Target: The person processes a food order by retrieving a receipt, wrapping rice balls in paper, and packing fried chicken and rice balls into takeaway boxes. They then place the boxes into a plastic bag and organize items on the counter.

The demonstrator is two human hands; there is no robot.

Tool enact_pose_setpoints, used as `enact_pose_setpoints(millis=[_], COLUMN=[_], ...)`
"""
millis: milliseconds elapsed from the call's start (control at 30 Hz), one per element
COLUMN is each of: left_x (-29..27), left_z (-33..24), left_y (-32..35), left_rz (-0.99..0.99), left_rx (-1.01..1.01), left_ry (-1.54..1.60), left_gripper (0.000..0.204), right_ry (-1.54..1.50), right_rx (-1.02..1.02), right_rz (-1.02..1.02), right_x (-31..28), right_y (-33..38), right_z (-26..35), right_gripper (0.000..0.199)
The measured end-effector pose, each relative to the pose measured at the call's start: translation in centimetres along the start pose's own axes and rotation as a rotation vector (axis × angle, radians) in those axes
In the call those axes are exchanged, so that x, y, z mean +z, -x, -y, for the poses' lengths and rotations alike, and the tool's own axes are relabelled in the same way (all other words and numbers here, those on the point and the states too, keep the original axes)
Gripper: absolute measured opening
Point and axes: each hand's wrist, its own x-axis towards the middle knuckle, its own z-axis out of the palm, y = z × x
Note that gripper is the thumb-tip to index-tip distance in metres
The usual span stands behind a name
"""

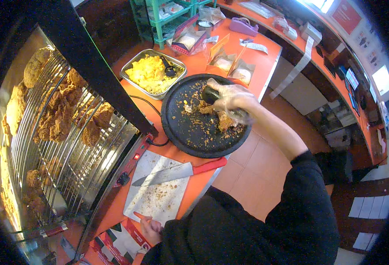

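My right hand [232, 102], in a clear plastic glove, is closed around a dark stone pestle [210, 94]. It works over a wide round black mortar [181, 139] strewn with brown crumbs. Under and beside the hand lie pieces of crispy fried chicken [224, 121], partly covered by it. My left hand [151, 229] is low in the picture with curled fingers, by the near edge of a white cutting board [159, 201] and above printed boxes [119, 240]; what it grips, if anything, is unclear. A knife [176, 172] with a red handle lies across the crumb-dusted board.
A metal tray [128, 76] of yellow food with a black spoon [168, 70] stands beyond the mortar. Fried chicken fills a heated display case [66, 145] at left. Open boxes with rice [242, 75], a purple basket [244, 26] and green racks [159, 24] stand at the back.
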Motion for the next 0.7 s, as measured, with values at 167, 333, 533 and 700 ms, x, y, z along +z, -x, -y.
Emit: enact_pose_setpoints(millis=[167, 333, 533, 700], left_x=[-1.2, -1.1, 0.0, -0.9], left_z=[-0.1, -1.1, -1.4, -1.0], left_y=[1.2, 1.6, 2.3, 3.2], left_rz=[-0.220, -0.119, -0.369, -0.257], left_rx=[-0.215, 0.053, -0.176, -0.048], left_ry=[0.353, 0.106, 0.213, 0.296], left_gripper=[0.026, 0.031, 0.030, 0.027], right_ry=[-0.032, 0.024, -0.040, 0.034], right_rx=[0.053, -0.089, -0.060, -0.222], right_rz=[0.126, -0.046, 0.206, -0.318], right_x=[2.1, 1.0, 1.0, 2.6], right_y=[-0.4, -0.4, -0.2, -1.0], right_z=[-0.8, -0.3, 0.0, -1.1], right_gripper=[0.076, 0.072, 0.071, 0.068])
